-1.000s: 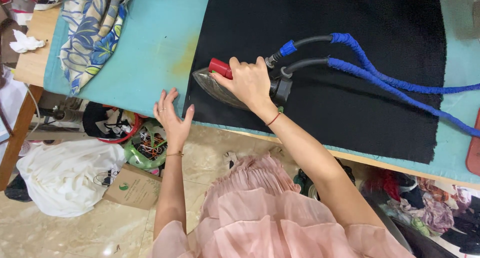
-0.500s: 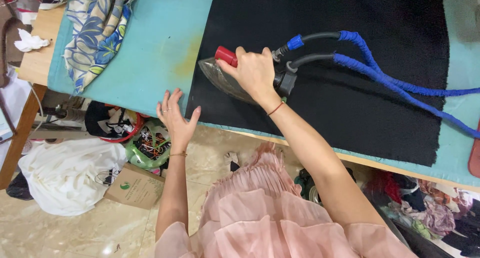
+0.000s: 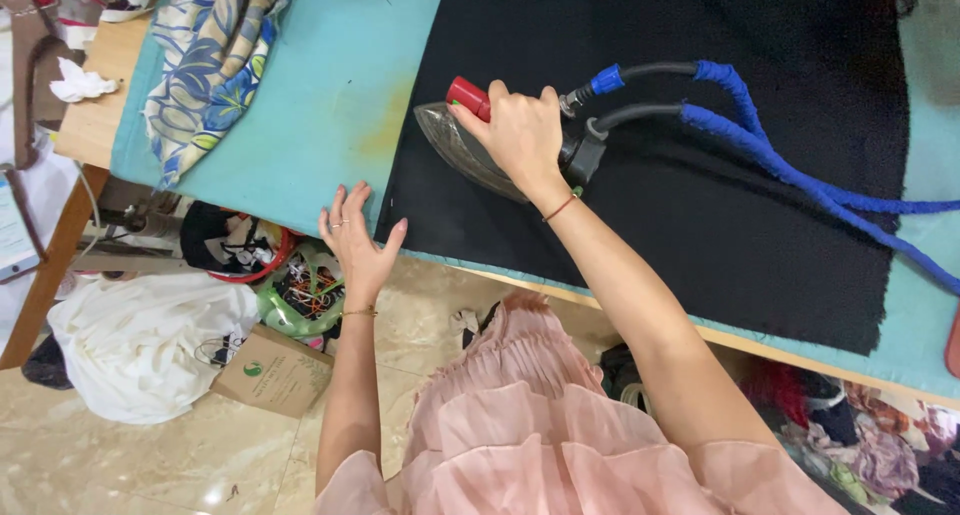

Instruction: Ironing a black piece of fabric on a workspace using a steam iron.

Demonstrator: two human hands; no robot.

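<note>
Right hand grips the iron on black cloth; left hand lies open at the table edge. Blue hoses trail right; patterned fabric lies left.

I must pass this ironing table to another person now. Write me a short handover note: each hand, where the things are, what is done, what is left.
Right hand: closed on the red handle of the iron, which rests flat on the black cloth, near its left edge.
Left hand: open, fingers spread, at the near edge of the teal table cover, beside the cloth's corner.
Blue-wrapped hoses run from the iron's back across the cloth to the right.
A blue patterned fabric lies at the table's left end.
Done: the cloth lies spread flat.
Left: which parts are already pressed cannot be told from the picture.
</note>
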